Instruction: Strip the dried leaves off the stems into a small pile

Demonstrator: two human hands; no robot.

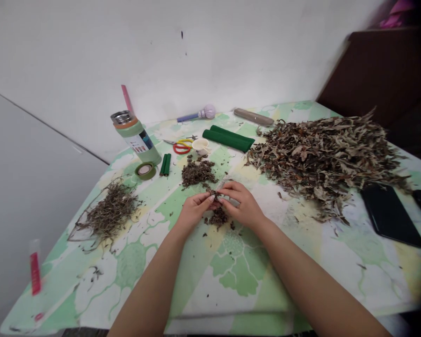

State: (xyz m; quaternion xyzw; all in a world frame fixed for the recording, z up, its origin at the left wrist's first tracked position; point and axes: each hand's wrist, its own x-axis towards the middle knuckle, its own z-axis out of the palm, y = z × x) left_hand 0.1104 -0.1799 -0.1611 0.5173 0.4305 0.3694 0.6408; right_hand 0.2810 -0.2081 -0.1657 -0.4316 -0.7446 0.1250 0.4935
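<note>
My left hand (194, 210) and my right hand (240, 202) meet over the middle of the green-patterned table (238, 276). Between their fingertips both pinch a small clump of dried leaf bits (214, 194). Right below the fingers lies a little heap of crumbled dark leaf (217, 217). A larger heap of crumbled leaf (196, 173) sits just beyond my hands. A big mound of whole dried leaves (323, 157) covers the right half of the table.
A pile of thin dry stems (110, 213) lies left. At the back stand a green flask (136, 136), a tape roll (145, 171), scissors (180, 146), a small white cup (200, 146) and green rolls (228, 138). A black phone (389, 214) lies right.
</note>
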